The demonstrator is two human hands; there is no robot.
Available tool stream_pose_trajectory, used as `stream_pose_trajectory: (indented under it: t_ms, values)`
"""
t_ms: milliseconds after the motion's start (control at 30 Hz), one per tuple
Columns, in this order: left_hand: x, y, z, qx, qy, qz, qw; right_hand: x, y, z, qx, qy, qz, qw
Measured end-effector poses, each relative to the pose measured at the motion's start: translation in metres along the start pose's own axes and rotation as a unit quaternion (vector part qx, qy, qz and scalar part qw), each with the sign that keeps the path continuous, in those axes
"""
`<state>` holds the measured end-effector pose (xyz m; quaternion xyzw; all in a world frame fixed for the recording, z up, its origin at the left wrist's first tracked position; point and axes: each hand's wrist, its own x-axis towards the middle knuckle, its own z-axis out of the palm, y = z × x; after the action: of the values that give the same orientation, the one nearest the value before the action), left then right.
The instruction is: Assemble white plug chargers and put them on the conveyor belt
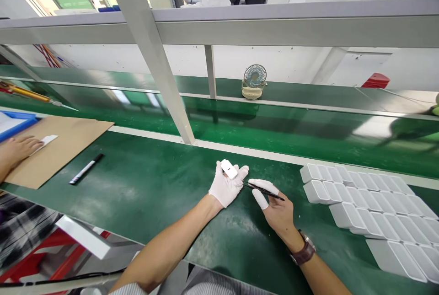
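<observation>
My left hand (pixel 224 187), in a white glove, is held palm up over the green table. A small white rounded piece (pixel 228 168) rests in it, held near the thumb and fingers. My right hand (pixel 277 208) wears white finger covers on the thumb and forefinger. It grips black tweezers (pixel 264 190), whose tips point left and reach the fingers of my left hand. Whether the tips hold anything is too small to tell.
Rows of white plastic boxes (pixel 356 215) stand at the right. A marker (pixel 85 169) and a cardboard sheet (pixel 58 148) lie to the left, with another person's hand (pixel 20 148) on the sheet. A metal post (pixel 171 89) rises ahead; a small fan (pixel 254 81) stands behind.
</observation>
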<state>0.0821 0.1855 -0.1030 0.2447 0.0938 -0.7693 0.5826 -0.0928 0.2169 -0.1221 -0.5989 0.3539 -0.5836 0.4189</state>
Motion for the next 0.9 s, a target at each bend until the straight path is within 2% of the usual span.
stream_pose_trajectory:
  t_ms: [267,500,600,700,900]
  values:
    - [-0.001,-0.001,-0.001,0.004,-0.021,0.005,1.0,-0.001,0.002,0.001,-0.004,0.002,-0.004,1.0]
    - [-0.009,-0.004,0.007,0.061,-0.117,-0.036,0.991,0.0,-0.012,0.003,-0.046,-0.034,-0.066,0.996]
    - [-0.011,-0.007,0.01,0.054,-0.086,-0.015,0.995,0.001,-0.019,0.006,-0.068,-0.066,-0.109,0.99]
    - [-0.012,-0.01,0.01,0.04,-0.058,0.004,0.997,0.002,-0.02,0.007,-0.087,-0.09,-0.124,0.984]
    - [-0.011,-0.014,0.009,0.05,-0.067,0.006,0.996,0.002,-0.018,0.007,-0.091,-0.105,-0.123,0.983]
